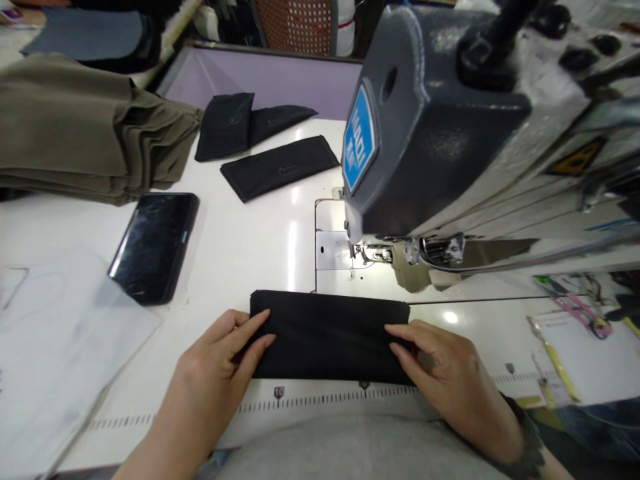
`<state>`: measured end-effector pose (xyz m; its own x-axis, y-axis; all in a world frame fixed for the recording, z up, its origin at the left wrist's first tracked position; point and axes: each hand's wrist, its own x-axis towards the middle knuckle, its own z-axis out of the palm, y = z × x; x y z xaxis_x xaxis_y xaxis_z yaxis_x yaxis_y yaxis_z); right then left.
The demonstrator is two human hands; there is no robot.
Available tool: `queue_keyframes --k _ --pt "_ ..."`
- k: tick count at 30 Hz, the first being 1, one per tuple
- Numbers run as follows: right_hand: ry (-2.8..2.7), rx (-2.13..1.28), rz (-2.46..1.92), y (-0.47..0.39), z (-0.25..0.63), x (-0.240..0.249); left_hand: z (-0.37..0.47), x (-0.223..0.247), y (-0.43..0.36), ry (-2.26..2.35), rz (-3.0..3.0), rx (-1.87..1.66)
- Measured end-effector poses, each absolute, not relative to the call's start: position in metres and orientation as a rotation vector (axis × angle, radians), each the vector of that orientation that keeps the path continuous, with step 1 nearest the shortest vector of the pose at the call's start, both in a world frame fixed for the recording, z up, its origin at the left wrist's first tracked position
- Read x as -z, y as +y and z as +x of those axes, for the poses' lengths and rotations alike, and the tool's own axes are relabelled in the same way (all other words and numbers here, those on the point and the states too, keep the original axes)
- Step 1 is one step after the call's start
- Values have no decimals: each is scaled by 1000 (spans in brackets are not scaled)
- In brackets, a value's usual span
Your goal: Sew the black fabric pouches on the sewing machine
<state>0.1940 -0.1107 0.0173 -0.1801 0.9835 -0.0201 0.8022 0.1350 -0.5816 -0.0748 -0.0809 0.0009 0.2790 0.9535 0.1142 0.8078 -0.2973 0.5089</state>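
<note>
A flat black fabric piece (325, 337), long and rectangular, lies near the table's front edge above the printed ruler. At its left end, my left hand (225, 360) grips the cloth between thumb and fingers. My right hand (440, 363) pinches the opposite end in the same way. Just beyond the cloth stands a sewing machine (430, 127) with a lit needle area and a metal needle plate (333, 250). Another black fabric piece (283, 167) with a small stitched mark lies to the left of the machine head, and more folded black pieces (227, 127) rest behind it.
A black phone-like device (155, 247) lies at left, beside a stack of olive-brown fabric (75, 130). White paper or sheeting (60, 353) covers the front left. Pink-handled scissors (583, 313) and a paper (595, 353) are at right. A lilac panel (280, 83) borders the back.
</note>
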Motion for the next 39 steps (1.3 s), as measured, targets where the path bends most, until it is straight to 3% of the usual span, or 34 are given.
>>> queue_keyframes --k 12,39 --pt "-2209 -545 -1481 -119 202 -14 -74 -1 -83 1597 2199 -563" --pt "-1945 -754 -1841 -110 196 -15 -74 -2 -82 1598 2232 -552"
